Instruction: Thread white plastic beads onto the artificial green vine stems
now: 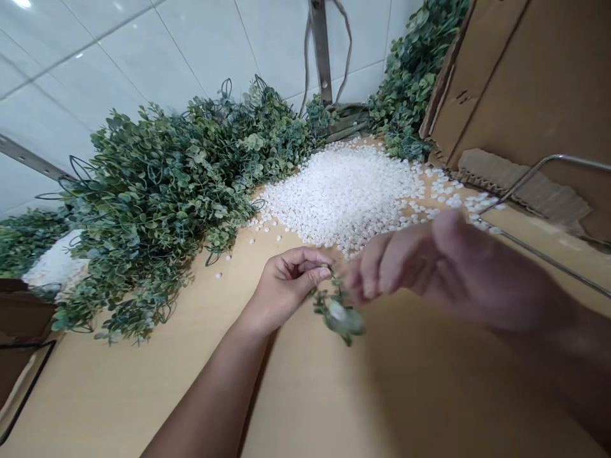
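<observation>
My left hand (pixel 289 283) pinches the end of a small artificial leaf sprig (pixel 338 312) between thumb and fingertips. The sprig hangs just above the tabletop, its green leaves blurred, with a whitish spot among them. Close to its right side is my right hand (pixel 415 267), smeared by motion, with its fingers curled downward. Whether that hand touches the sprig or holds anything cannot be made out. Just beyond both hands lies a heap of small white beads or pieces (pixel 348 187).
A large pile of artificial greenery (pixel 176 172) lies left of the white heap, with wire loops sticking out. More foliage (pixel 405 83) stands at the back right beside a cardboard box (pixel 534 76). A bent metal rod (pixel 539 166) crosses the right side of the wooden table (pixel 305 407).
</observation>
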Demonstrator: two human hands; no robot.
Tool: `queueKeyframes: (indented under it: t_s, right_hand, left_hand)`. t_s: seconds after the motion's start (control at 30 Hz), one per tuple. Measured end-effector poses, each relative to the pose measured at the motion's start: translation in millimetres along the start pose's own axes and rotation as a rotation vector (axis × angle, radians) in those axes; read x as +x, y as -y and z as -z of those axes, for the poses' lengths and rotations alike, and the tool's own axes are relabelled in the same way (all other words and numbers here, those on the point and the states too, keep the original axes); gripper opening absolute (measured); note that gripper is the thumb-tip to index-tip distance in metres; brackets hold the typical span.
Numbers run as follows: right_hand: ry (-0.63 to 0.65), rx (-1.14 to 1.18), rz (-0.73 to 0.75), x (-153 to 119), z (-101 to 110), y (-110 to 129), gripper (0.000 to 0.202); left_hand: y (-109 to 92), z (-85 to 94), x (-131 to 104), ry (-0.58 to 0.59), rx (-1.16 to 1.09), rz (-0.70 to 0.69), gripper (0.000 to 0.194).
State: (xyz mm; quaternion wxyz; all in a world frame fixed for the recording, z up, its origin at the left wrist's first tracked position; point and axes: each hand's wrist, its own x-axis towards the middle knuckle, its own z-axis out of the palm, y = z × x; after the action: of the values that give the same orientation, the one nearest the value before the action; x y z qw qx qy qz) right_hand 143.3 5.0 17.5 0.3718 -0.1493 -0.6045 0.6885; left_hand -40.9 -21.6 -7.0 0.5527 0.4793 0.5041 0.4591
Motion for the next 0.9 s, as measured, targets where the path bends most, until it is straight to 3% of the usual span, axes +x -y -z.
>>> queueKeyframes:
  t_s: [0.13, 0.23, 0.33, 0.4, 0.57, 0.67, 0.8, 0.9]
  right_hand:
    - [-0.305, -0.217, -0.097, 2.8, -2.1, -9.9, 0.023]
    - [-0.24, -0.378, -0.195, 4.8, -10.8, -28.5, 0.021]
    - [-0.179, -0.407, -0.227, 4.7, -16.4, -37.8, 0.024]
    - [-0.187, -0.432, -0.231, 4.6, -16.4, -38.5, 0.023]
    - [-0.196, -0.614, -0.245, 4.9, -12.5, -35.6, 0.019]
    - [-0.201, -0.681, -0.242, 4.1, -12.9, -35.8, 0.019]
    - [-0.22, -0.747, -0.232, 2.0, -15.2, -39.1, 0.019]
    - [-0.224, -0.751, -0.236, 1.8, -16.3, -40.8, 0.017]
  left_hand:
    - [-2.5, 0.4, -3.3, 0.11, 0.006, -0.106, 0.01]
    - [-1.0, -0.7, -3.2, 0.097, 0.09, -0.213, 0.003]
    - [1.6, -2.1, -2.1, -0.028, 0.189, -0.269, 0.005]
    - [2.7, -3.7, -1.6, -0.097, 0.236, -0.278, 0.009]
    - [3.8, -5.7, -0.3, -0.09, 0.316, -0.283, 0.008]
    - [7.6, -1.3, 5.6, -0.164, 0.37, -0.307, 0.009]
    - [18.6, 8.7, 21.0, -0.375, 0.587, -0.318, 0.011]
    - [26.3, 12.7, 30.7, -0.37, 0.798, -0.322, 0.017]
